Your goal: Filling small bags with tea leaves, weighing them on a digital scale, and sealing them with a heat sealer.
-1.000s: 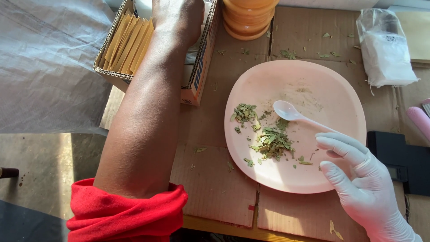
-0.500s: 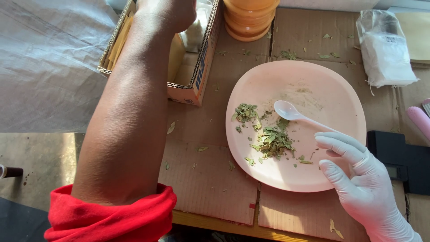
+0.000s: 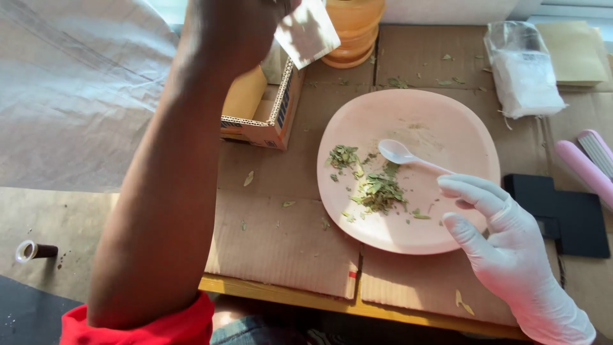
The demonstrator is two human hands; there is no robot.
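Note:
My left hand point(image 3: 252, 16), bare with a red sleeve pushed up the arm, is raised at the top of the view above a small cardboard box point(image 3: 265, 105). It holds a pale paper packet point(image 3: 308, 32). My right hand point(image 3: 504, 249), in a white glove, pinches the handle of a white plastic spoon point(image 3: 399, 153) over the right side of a pink plate point(image 3: 440, 121). The spoon's bowl rests near a small heap of dried green leaves point(image 3: 377, 188) on the plate.
An orange tub point(image 3: 354, 29) stands behind the plate. At the right lie a clear bag of white powder point(image 3: 523, 70), a pink device point(image 3: 584, 163) and a black object point(image 3: 562, 214). Cardboard point(image 3: 287, 249) covers the table, with a small dark roll point(image 3: 35, 250) far left.
My left hand has lifted out of the cardboard box and now holds a pale packet above it. My right hand and the spoon have stayed still.

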